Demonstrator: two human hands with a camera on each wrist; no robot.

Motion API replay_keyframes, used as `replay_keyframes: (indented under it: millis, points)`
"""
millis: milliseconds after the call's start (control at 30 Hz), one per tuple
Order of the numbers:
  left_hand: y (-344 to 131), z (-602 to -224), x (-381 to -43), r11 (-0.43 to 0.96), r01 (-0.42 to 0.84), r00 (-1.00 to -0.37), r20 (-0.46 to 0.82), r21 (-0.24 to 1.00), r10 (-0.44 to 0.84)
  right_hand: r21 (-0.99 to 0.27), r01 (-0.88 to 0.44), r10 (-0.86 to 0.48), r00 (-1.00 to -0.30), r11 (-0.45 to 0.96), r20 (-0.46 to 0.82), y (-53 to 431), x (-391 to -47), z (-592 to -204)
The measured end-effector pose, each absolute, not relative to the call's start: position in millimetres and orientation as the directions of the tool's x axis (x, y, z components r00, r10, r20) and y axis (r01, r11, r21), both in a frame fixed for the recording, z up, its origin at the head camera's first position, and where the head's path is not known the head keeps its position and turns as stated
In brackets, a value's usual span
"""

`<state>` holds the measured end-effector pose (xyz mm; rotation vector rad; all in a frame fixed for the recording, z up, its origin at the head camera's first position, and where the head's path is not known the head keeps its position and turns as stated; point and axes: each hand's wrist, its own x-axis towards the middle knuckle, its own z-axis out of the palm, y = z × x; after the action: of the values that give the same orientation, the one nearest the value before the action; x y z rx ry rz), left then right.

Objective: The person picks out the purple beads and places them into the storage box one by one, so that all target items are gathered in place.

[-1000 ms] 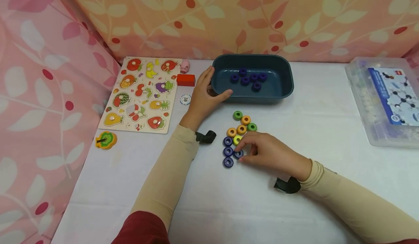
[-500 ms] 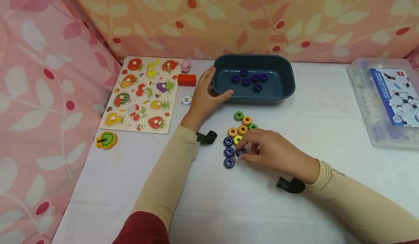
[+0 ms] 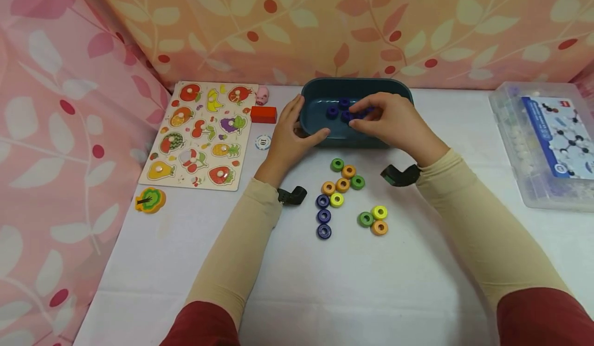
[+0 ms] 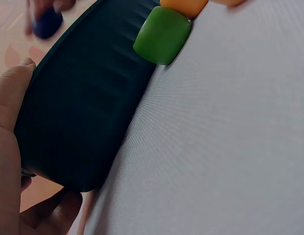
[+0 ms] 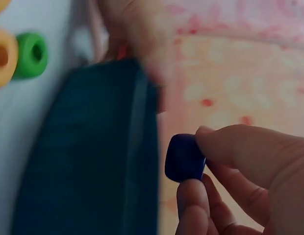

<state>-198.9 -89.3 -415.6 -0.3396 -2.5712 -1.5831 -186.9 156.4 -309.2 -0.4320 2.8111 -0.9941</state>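
Observation:
My left hand (image 3: pixel 290 142) grips the left end of a dark teal plastic tub (image 3: pixel 348 142), thumb on the front rim and fingers around the end. Over the tub, my right hand (image 3: pixel 396 124) pinches a dark blue bead (image 5: pixel 185 157) between thumb and fingertips, above the tub's rim in the right wrist view. Several dark blue beads (image 3: pixel 332 111) lie inside the tub, some hidden behind the right hand. On the table in front stand a column of 3 blue beads (image 3: pixel 324 216) and several green (image 3: pixel 337 165), orange (image 3: pixel 342 185) and yellow beads (image 3: pixel 336 200).
A separate group of a green bead (image 3: pixel 365 219), a yellow and an orange one sits to the right. At left lie a fruit puzzle board (image 3: pixel 199 134), a red block (image 3: pixel 263 114), a pink pig figure, a round token and a tree piece. A clear box (image 3: pixel 524 145) stands far right.
My right hand has lifted a blue bead from beside the blue column and carried it up over the tub. The left hand keeps its grip on the tub.

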Motion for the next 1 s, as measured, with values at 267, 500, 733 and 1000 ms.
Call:
replay_keyframes:
  millis: [267,500,733,1000]
  points:
    - [-84.8,-415.7,-196.5,0.433,0.244,-0.969,0.195,0.868,0.154,-0.622,-0.150,-0.293,-0.947,0.769,-0.133,144.7,-227.9,-347.2]
    - [-82.8,-415.2,-197.1,0.455,0.245,-0.968,0.193,0.856,0.158,-0.632,-0.141,-0.315,-0.933,0.762,-0.172,138.4,-236.5,-357.8]
    - [-86.6,-414.6,-197.9,0.462,0.238,-0.971,0.192,0.854,0.146,-0.649,-0.146,-0.303,-0.943,0.746,-0.137,140.2,-223.0,-347.5]
    - [-90.4,-414.6,-199.9,0.472,0.239,-0.971,0.196,0.849,0.138,-0.714,-0.160,-0.356,-0.925,0.682,-0.133,140.8,-166.1,-324.6]
